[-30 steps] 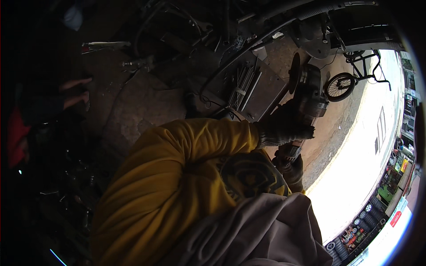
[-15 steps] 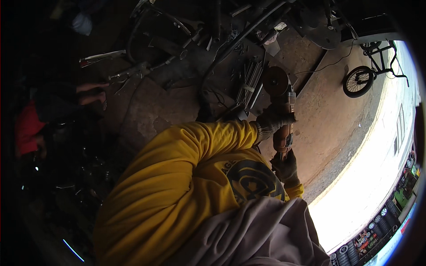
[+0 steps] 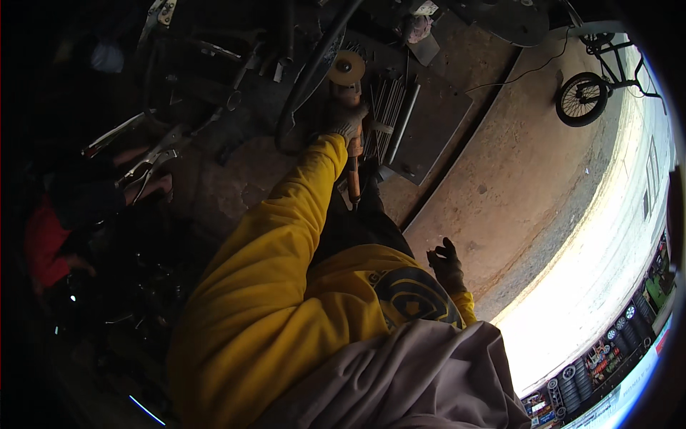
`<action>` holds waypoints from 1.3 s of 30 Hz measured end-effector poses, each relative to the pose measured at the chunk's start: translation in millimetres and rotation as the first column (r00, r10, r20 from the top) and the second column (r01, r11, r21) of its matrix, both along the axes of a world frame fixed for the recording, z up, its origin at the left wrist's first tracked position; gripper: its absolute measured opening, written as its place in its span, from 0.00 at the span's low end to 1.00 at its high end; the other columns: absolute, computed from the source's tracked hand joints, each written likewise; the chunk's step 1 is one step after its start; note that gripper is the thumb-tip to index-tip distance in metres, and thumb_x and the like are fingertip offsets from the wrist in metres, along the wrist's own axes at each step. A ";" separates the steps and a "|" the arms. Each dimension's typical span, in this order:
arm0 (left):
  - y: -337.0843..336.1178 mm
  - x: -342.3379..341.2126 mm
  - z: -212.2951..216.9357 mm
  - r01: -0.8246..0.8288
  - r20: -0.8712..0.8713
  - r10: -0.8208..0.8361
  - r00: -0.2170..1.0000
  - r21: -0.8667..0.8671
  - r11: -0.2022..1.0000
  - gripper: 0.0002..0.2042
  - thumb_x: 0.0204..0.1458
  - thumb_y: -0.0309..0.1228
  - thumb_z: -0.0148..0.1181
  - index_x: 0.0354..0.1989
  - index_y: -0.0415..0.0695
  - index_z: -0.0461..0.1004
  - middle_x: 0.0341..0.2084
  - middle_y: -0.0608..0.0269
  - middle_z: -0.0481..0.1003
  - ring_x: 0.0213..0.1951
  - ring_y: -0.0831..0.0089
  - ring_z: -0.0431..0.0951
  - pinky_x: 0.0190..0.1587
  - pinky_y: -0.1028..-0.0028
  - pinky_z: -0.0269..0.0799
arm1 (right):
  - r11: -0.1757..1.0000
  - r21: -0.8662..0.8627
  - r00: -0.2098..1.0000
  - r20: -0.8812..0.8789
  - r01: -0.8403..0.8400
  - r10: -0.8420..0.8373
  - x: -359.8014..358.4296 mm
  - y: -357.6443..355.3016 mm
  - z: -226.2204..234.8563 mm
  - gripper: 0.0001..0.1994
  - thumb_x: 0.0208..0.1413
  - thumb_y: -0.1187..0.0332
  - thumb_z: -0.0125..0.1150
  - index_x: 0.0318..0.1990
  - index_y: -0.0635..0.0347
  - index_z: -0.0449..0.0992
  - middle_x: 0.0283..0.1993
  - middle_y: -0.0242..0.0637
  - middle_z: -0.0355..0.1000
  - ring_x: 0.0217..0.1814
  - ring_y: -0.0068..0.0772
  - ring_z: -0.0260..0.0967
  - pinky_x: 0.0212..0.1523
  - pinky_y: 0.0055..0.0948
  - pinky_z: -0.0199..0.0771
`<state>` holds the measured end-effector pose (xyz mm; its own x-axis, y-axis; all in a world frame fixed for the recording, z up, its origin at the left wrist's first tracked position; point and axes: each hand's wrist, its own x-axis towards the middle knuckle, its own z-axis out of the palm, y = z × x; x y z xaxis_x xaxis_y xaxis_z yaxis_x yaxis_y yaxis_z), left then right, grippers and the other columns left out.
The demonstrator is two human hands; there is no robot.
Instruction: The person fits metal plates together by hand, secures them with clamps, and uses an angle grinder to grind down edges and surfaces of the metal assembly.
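Observation:
My gloved left hand (image 3: 346,118) is closed around the orange body of an angle grinder (image 3: 354,147). The grinder's round, tan disc (image 3: 346,66) sits at the far end, while its tail points back toward my legs. Just right of the grinder lies a bundle of thin metal rods (image 3: 387,107), with a thicker pale tube (image 3: 404,123) alongside. My gloved right hand (image 3: 446,266) is off the tool, held out to the right over the floor. Its fingers are bent but apart, and nothing clear shows in them.
A dark metal plate (image 3: 436,118) lies under the rods. Bent metal frame parts (image 3: 214,107) crowd the far left. A person in red (image 3: 47,239) is at the left edge. A bicycle (image 3: 582,99) stands far right, near a thin cable (image 3: 525,76) crossing the floor.
The grinder has moved left and farther away in my left hand. My right hand has let go of its rear end and stays back at the right.

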<state>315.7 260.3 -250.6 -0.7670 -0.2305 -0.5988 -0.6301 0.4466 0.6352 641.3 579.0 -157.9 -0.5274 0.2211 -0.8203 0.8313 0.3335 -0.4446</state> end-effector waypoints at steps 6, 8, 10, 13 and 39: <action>-15.6 -40.2 -10.0 0.158 -0.090 -0.189 0.978 -0.271 0.950 0.23 0.48 0.42 0.69 0.47 0.38 0.75 0.41 0.52 0.78 0.43 0.61 0.79 0.47 0.65 0.74 | 0.994 0.045 0.987 0.118 0.102 -0.106 42.0 28.0 14.2 0.32 0.57 0.62 0.67 0.67 0.61 0.61 0.47 0.42 0.76 0.34 0.29 0.77 0.36 0.29 0.79; -14.6 -48.2 -11.6 0.146 -0.075 -0.171 0.982 -0.264 0.953 0.24 0.48 0.42 0.69 0.48 0.38 0.74 0.42 0.52 0.77 0.44 0.60 0.78 0.48 0.65 0.73 | 0.998 0.050 0.986 0.163 0.028 -0.036 32.5 28.9 16.7 0.32 0.57 0.62 0.66 0.66 0.61 0.62 0.45 0.41 0.77 0.34 0.28 0.76 0.35 0.29 0.79; -13.0 -51.9 -12.4 0.130 -0.080 -0.154 0.985 -0.255 0.958 0.24 0.49 0.42 0.69 0.49 0.39 0.73 0.44 0.51 0.76 0.45 0.60 0.77 0.49 0.65 0.72 | 0.995 0.070 0.983 0.175 -0.067 0.053 20.5 26.4 19.5 0.30 0.58 0.62 0.65 0.65 0.62 0.63 0.41 0.39 0.78 0.32 0.26 0.75 0.34 0.27 0.79; -11.5 -56.1 -13.6 0.111 -0.093 -0.138 0.986 -0.246 0.963 0.25 0.49 0.41 0.69 0.51 0.39 0.72 0.46 0.51 0.75 0.47 0.60 0.76 0.51 0.64 0.71 | 1.000 0.013 0.990 0.142 0.022 -0.024 13.1 29.5 2.6 0.29 0.58 0.64 0.64 0.65 0.64 0.63 0.40 0.38 0.77 0.32 0.25 0.75 0.35 0.26 0.80; -17.8 -11.1 -11.2 0.094 -0.259 -0.093 0.961 -0.007 0.996 0.33 0.52 0.38 0.67 0.64 0.42 0.62 0.62 0.49 0.64 0.64 0.56 0.64 0.65 0.64 0.59 | 0.991 -0.118 0.996 0.069 0.060 -0.052 -37.3 21.5 -2.5 0.28 0.58 0.65 0.63 0.63 0.67 0.64 0.32 0.33 0.75 0.29 0.21 0.71 0.34 0.24 0.76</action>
